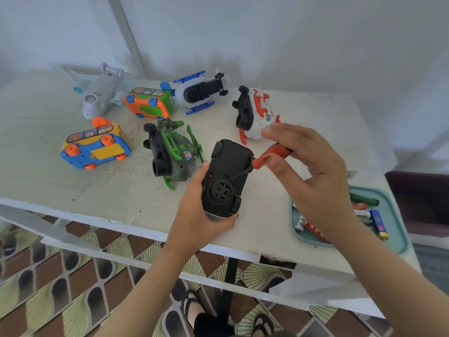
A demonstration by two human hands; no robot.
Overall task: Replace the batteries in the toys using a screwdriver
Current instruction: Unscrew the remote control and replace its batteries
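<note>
Screwdriver point(269, 155) in my right hand point(313, 171), red handle pinched between thumb and fingertips, with the other fingers curled loosely above it. Its dark shaft slants down to the left and the tip rests on the underside of the black toy car point(226, 176). My left hand point(201, 215) grips that car from its near end, belly up, with the thumb along its left side and the fingers wrapped under the near right corner. I hold the car just above the near middle of the white table point(121, 190). At the right near corner of the table lies a pale green tray point(398, 239) holding loose batteries point(379, 223), partly hidden by my right wrist. Just left of the car a green helicopter point(173, 154) lies on its side. Farther back, a red-and-white helicopter point(255, 113) sits just beyond my right fingertips, with a blue-and-white helicopter point(199, 92) to its left. Left of that are an orange-and-green bus point(150, 103) and a white plane point(99, 91), and a blue-and-yellow bus point(96, 147) lies nearer on the left, wheels up.
</note>
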